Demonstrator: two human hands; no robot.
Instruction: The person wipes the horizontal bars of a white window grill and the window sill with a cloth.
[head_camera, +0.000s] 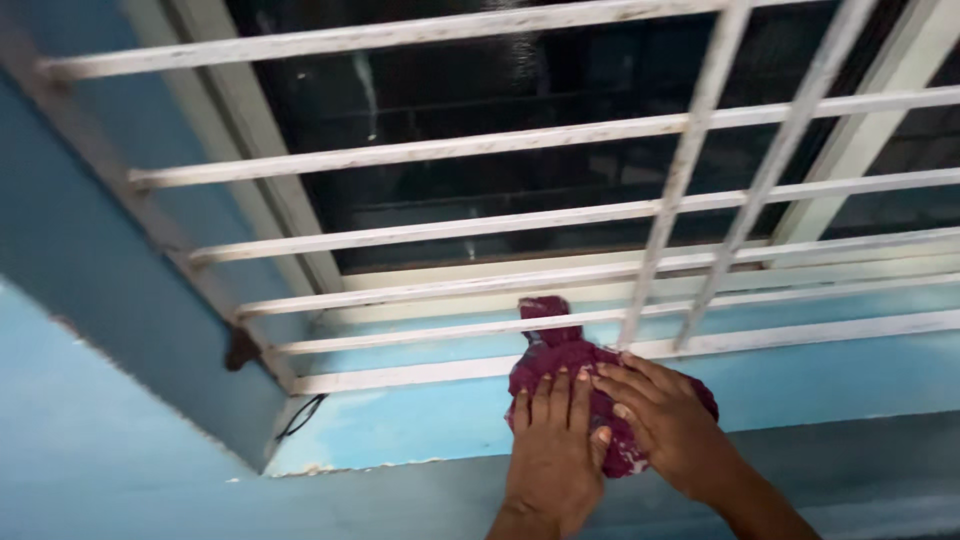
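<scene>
A dark red cloth (560, 352) lies bunched on the light blue window sill (420, 420), its upper end poking between the lowest bars of a white metal grille (480, 225). My left hand (555, 450) lies flat on the cloth with its fingers together, pressing it against the sill. My right hand (665, 420) rests on the cloth's right side, fingers spread and pointing left. Both hands stay below the grille's bottom bar.
Behind the grille is a dark glass pane (500, 110) in a white frame. A blue wall (90, 440) forms the recess at left. A thin dark wire (300, 415) hangs at the sill's left corner, below a brown rusty bracket (240, 348).
</scene>
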